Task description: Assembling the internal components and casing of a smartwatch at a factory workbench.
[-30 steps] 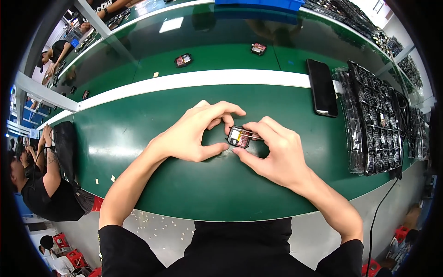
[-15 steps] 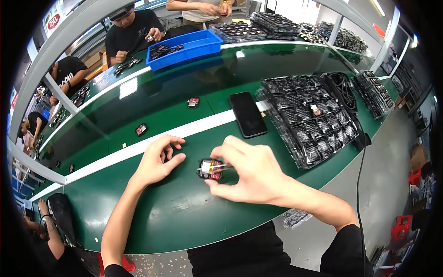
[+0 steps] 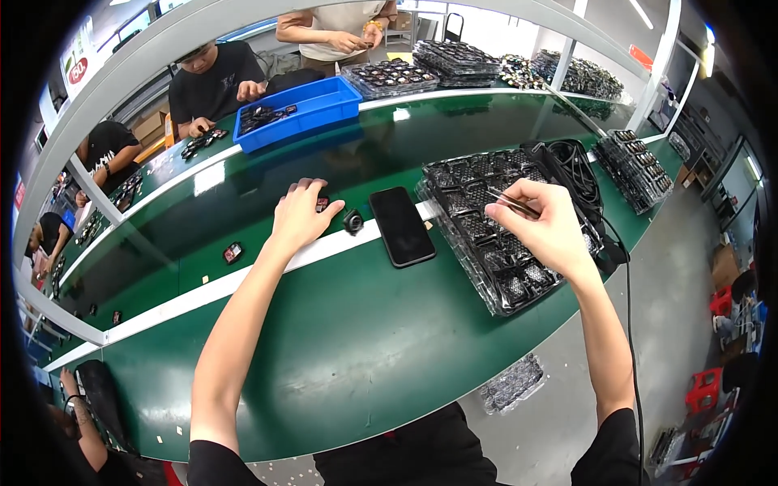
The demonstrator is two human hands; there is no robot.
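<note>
Module [image 3: 322, 203] lies beyond the white strip [image 3: 332, 245], partly hidden by the left hand [image 3: 302, 217], whose fingers curve over it; whether they grip, I cannot tell. A dark case [image 3: 353, 222] sits beside the thumb. The right hand [image 3: 548, 228] pinches tweezers [image 3: 521, 206] over the tray [image 3: 512, 285]. Lifting the module by its edges, without nudging the case, seems best. Half a second ago, the tweezers were at a module over the near tabletop [image 3: 324, 356], and no case lay by the strip.
</note>
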